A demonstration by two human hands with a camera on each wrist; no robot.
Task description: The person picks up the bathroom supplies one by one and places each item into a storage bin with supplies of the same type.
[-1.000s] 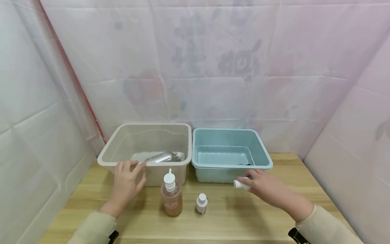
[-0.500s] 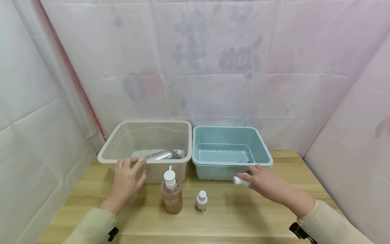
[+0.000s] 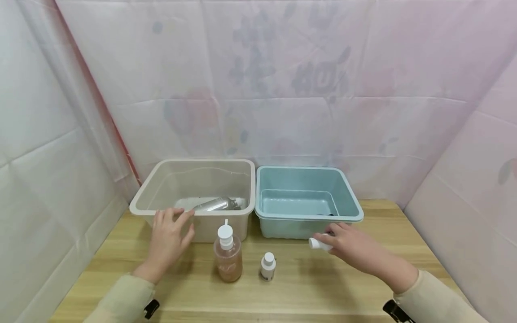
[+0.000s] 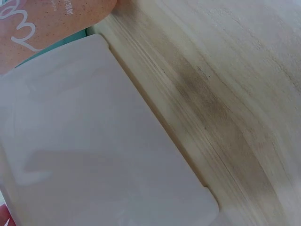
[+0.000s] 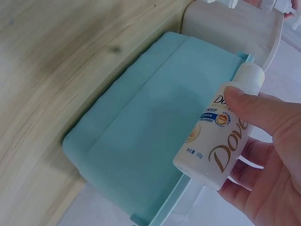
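Observation:
My right hand (image 3: 347, 244) grips a small white Dove bottle (image 5: 218, 132) between thumb and fingers, in front of the blue bin (image 3: 308, 229). In the head view only the bottle's white cap end shows past the fingers. My left hand (image 3: 167, 235) rests at the front rim of the beige bin (image 3: 141, 211), fingers loosely bent and holding nothing. Inside that bin a clear bottle with a white cap (image 3: 218, 204) lies on its side. A pump bottle of pinkish-orange liquid (image 3: 228, 262) and a small white bottle (image 3: 268, 267) stand upright on the table between my hands.
The two bins stand side by side at the back of the wooden table (image 3: 299, 298). A small dark item (image 3: 328, 214) shows partly inside the blue bin. Patterned fabric (image 3: 282, 125) hangs behind and on both sides.
The head view has tilted slightly, so the scene sits a little higher. Both hands keep nearly the same places, and the Dove bottle stays in the right hand.

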